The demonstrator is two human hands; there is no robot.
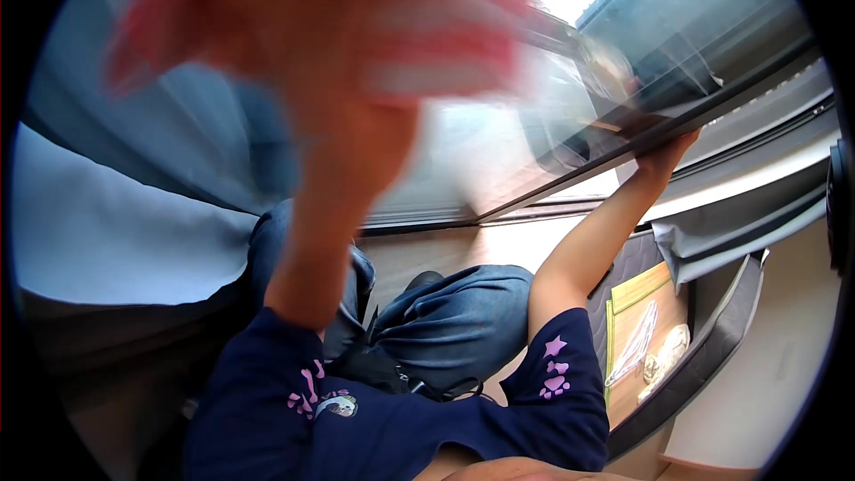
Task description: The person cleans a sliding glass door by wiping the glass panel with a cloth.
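Observation:
My left hand (325, 44) is raised high, close to the camera and smeared by motion. It holds a red-and-white cloth (445, 58), whose edges spread out on both sides of the hand against the glass pane (436, 156). The fingers themselves do not show clearly. On the right, my right hand (666, 156) grips the dark edge frame (579, 174) of the glass panel, its fingers bent around the frame. Reflections show in the glass.
Grey-blue curtains (116, 223) hang at the left, and another grey curtain (744, 227) at the right. Below it sits a dark quilted box (712, 352) with a wooden board, white cord and a yellow-green edging (610, 338). A sliding track (766, 138) runs at the upper right.

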